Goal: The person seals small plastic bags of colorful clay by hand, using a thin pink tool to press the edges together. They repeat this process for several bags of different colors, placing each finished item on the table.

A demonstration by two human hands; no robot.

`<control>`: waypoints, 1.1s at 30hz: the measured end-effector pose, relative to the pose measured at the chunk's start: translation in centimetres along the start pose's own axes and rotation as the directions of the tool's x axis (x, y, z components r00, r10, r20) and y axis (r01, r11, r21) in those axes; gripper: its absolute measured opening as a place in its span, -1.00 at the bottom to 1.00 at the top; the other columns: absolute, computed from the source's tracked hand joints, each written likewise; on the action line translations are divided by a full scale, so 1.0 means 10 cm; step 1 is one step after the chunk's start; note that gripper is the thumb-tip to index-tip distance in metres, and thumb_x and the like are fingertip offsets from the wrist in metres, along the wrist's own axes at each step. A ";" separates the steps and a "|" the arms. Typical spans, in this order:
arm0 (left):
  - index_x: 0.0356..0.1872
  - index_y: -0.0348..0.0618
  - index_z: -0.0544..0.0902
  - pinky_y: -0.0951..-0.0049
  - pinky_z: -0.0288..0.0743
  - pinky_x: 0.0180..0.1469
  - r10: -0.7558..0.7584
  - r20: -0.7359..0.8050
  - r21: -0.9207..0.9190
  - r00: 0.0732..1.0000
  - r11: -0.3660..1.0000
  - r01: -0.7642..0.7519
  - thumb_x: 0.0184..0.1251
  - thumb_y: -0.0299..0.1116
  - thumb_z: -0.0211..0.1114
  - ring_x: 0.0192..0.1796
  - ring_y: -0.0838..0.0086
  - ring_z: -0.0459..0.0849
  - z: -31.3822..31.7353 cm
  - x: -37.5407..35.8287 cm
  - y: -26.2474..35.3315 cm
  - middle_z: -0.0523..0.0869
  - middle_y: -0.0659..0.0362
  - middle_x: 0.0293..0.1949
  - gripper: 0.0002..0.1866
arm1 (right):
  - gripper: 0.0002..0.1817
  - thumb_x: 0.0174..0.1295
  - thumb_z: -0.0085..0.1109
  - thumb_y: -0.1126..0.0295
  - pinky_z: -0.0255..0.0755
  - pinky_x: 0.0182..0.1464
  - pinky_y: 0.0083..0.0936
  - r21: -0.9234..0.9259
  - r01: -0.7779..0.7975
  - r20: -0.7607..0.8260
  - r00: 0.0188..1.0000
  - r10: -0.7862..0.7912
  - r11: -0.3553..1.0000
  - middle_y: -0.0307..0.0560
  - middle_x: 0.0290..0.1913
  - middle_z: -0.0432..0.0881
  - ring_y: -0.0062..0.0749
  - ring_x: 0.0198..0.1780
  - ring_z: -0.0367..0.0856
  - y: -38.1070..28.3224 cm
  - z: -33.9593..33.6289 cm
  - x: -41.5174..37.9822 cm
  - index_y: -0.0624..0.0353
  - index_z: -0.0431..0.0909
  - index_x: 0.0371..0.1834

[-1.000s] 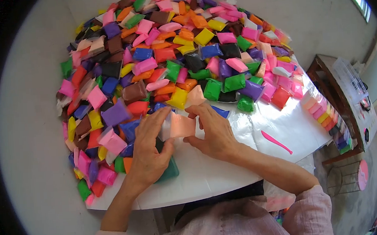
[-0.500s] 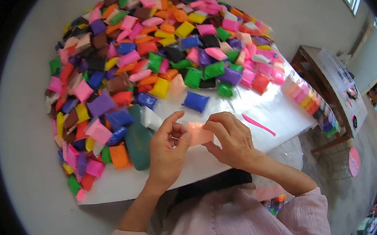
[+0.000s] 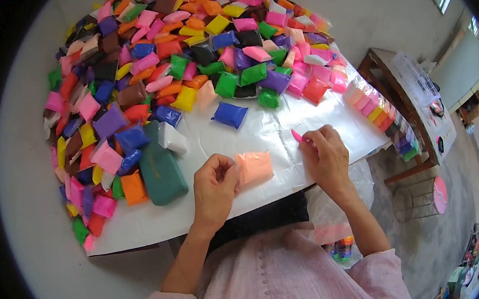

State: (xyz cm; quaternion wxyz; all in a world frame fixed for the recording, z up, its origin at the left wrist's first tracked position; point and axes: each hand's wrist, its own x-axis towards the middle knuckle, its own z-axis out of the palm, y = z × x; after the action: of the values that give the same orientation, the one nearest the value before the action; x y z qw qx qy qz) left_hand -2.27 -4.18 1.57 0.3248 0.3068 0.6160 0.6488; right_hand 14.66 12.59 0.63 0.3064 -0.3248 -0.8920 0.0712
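A peach packet (image 3: pixel 254 167) in clear wrap lies at the front of the silvery-white table. Its left edge is between the pinched fingers of my left hand (image 3: pixel 217 187). To the right, my right hand (image 3: pixel 326 157) has its fingers closed on a pink plastic tool (image 3: pixel 297 136); only the tool's tip shows, the rest being under the fingers. Beyond the peach packet lies a blue packet (image 3: pixel 230 115). Left of my left hand are a white packet (image 3: pixel 172 138) and a dark green case (image 3: pixel 161 171).
A big heap of coloured packets (image 3: pixel 150 61) covers the table's back and left. Small packets in a row (image 3: pixel 381 114) line the right edge. Farther right stand a wooden side table (image 3: pixel 408 99) and a stool with a pink seat (image 3: pixel 440 195).
My right hand has left the peach packet, moved right and closed on the pink tool. The packet sits lower, by my left hand. The whole view has shifted slightly.
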 end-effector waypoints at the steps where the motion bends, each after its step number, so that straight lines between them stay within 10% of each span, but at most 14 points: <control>1: -0.33 -0.26 0.55 0.64 0.37 -0.41 0.000 0.001 -0.019 1.000 1.000 0.000 0.39 -0.45 0.25 -0.49 0.67 0.50 0.01 0.00 0.00 0.58 0.28 -0.51 -0.89 | -0.75 0.09 0.31 0.39 0.40 -0.06 -0.24 0.055 -0.055 0.084 0.995 0.050 0.997 0.01 -0.17 0.52 -0.08 -0.06 0.51 0.01 0.00 0.00 0.23 0.56 -0.19; 7: -0.41 -0.28 0.52 0.61 0.31 -0.43 0.047 0.013 0.015 0.999 0.999 -0.048 0.41 -0.40 0.25 -0.47 0.73 0.42 0.06 0.02 -0.06 0.53 0.32 -0.54 -0.79 | -0.88 0.13 0.15 0.56 0.44 -0.23 -0.24 -0.220 0.187 -0.060 0.977 -0.205 0.957 0.02 -0.20 0.50 -0.10 -0.20 0.56 -0.01 0.08 0.06 0.25 0.46 -0.27; 10: -0.41 -0.24 0.53 0.65 0.27 -0.43 0.074 -0.006 0.097 0.997 0.993 -0.073 0.41 -0.42 0.25 -0.48 0.73 0.41 0.09 0.01 -0.03 0.53 0.32 -0.54 -0.83 | -0.86 0.11 0.14 0.56 0.45 -0.35 -0.29 0.083 0.170 -0.131 0.979 -0.158 0.982 0.01 -0.15 0.53 -0.11 -0.28 0.59 -0.24 0.00 0.00 0.22 0.44 -0.26; 14: -0.41 -0.26 0.54 0.64 0.29 -0.39 0.061 -0.010 0.166 0.998 0.984 -0.059 0.40 -0.41 0.26 -0.45 0.74 0.39 0.09 0.02 -0.05 0.52 0.35 -0.51 -0.81 | -0.74 0.00 0.20 0.55 0.47 -0.37 -0.37 0.042 0.409 -0.113 0.908 -0.402 0.912 -0.06 -0.15 0.54 -0.27 -0.30 0.60 -0.60 -0.12 -0.09 0.18 0.52 -0.18; 33: -0.32 -0.32 0.58 0.62 0.36 -0.31 0.096 0.012 0.252 0.995 0.963 -0.096 0.42 -0.44 0.24 -0.37 0.73 0.42 0.08 -0.02 -0.06 0.55 0.34 -0.45 -0.86 | -0.76 -0.03 0.19 0.47 0.35 -0.44 -0.47 -0.090 0.427 -0.124 0.892 -0.435 0.900 -0.13 -0.38 0.38 -0.36 -0.38 0.49 -0.77 0.10 -0.05 0.25 0.56 -0.23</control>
State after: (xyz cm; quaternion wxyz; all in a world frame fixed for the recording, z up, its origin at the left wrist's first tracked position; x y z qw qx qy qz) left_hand -1.54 -3.84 1.04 0.2514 0.3752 0.6780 0.5799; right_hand 10.23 6.32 2.06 0.3667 -0.1323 -0.9196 -0.0486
